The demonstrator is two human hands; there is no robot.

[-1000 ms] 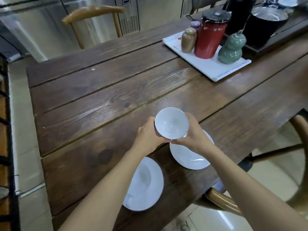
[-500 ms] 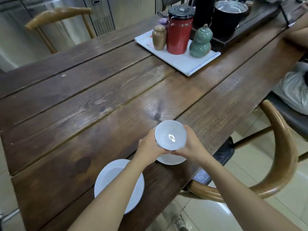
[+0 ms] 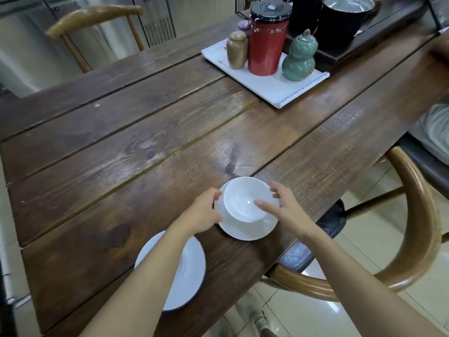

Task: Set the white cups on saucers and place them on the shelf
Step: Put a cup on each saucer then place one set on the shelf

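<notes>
A white cup (image 3: pixel 245 201) stands upright on a white saucer (image 3: pixel 247 229) near the front edge of the dark wooden table (image 3: pixel 145 147). My left hand (image 3: pixel 204 211) lies at the saucer's left rim with curled fingers touching it. My right hand (image 3: pixel 281 205) hovers at the cup's right side, fingers spread, the thumb reaching over the cup's rim. A second white saucer (image 3: pixel 187 271) with a thin dark rim lies to the left, nearer me, partly hidden under my left forearm.
A white tray (image 3: pixel 274 91) at the back right carries a red canister (image 3: pixel 266 38), a brown jar (image 3: pixel 237 49) and a green gourd jar (image 3: pixel 300 57). A black pot (image 3: pixel 345 18) stands behind. Wooden chairs sit at the right (image 3: pixel 418 215) and far left (image 3: pixel 92 18).
The cup, held up in both hands before, now rests on the saucer. My right hand has let go and spread open; my left hand has dropped to the saucer's rim.
</notes>
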